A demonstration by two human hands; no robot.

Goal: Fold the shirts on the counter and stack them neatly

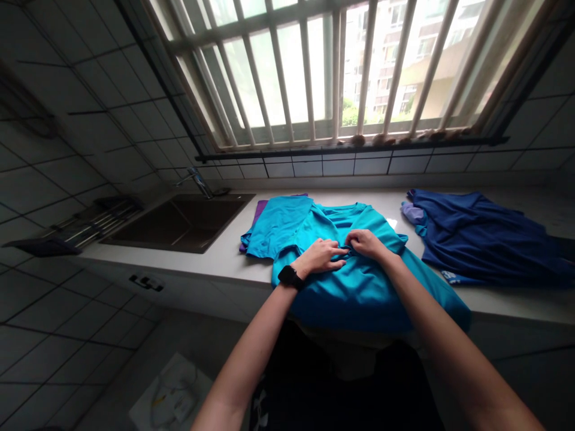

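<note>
A teal blue shirt is spread over the counter, its lower part draping over the front edge. My left hand, with a black watch on the wrist, rests on the shirt's middle, thumb and forefinger at a small raised fold. Close on the right, my right hand has its fingers curled on the same fold, pinching the cloth. The fingertips of both hands almost meet there. Whatever lies within the fold is too small to make out. Folded teal cloth lies left of the shirt, with purple cloth showing beneath.
Dark blue clothing lies to the right on the white counter, beside a lilac piece. A brown sink with a chrome faucet is at left, next to a metal rack. Behind stands a barred window.
</note>
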